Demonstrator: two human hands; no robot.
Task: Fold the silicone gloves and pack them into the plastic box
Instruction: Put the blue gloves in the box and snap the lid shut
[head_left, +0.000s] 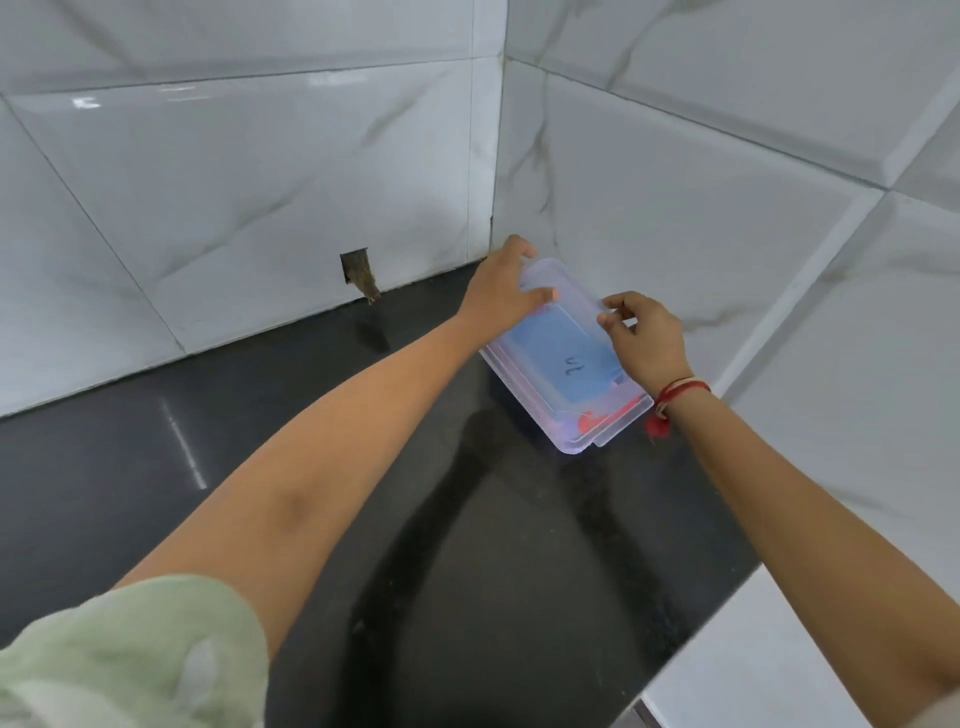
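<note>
Nearest, a pale green sleeve (130, 649) covers the left upper arm, and both forearms reach over the dark bench (156, 441) toward the corner. There the plastic box (613, 423) sits on the bench with its clear lid (550, 283) on top, and something red (most likely the folded silicone gloves (592, 421)) shows through at the near end. The left hand (501, 291) curls over the lid's far-left end and the right hand (647, 338) pinches its right edge. Packing looks done and closing is in hand; next, the 2 hands should press the rim down evenly. Beyond, a rough hole (358, 273) breaks the tiled wall (234, 156), well apart from the box.
</note>
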